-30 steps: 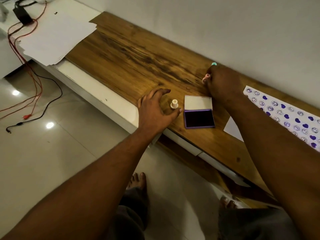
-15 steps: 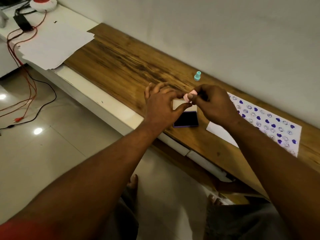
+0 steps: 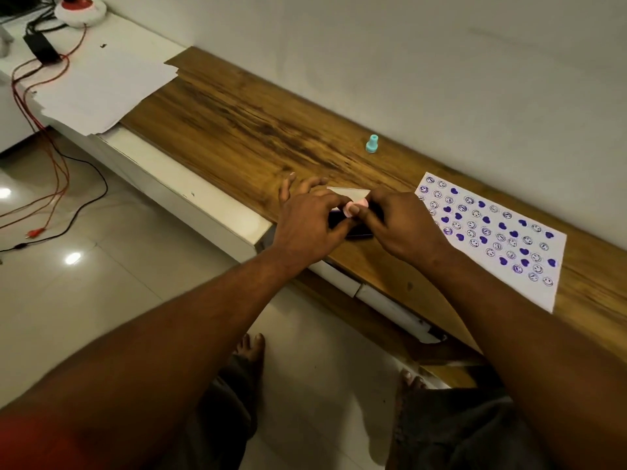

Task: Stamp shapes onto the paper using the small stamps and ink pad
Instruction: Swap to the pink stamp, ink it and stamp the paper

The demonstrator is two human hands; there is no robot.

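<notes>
left hand (image 3: pixel 310 225) + right hand (image 3: pixel 403 225) fingers: both pinching pink stamp (image 3: pixel 354 205) | above ink pad (image 3: pixel 356 234) | writing: none readable

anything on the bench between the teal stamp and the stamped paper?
Nothing: bare wood bench separates the teal stamp from the stamped paper in the head view.

Ink pad (image 3: pixel 353 232) under both hands, paper (image 3: pixel 492 239) right, stamp (image 3: pixel 372 144) behind

Matt grained wood shelf (image 3: pixel 258 130); glossy floor tiles (image 3: pixel 101 283).
</notes>
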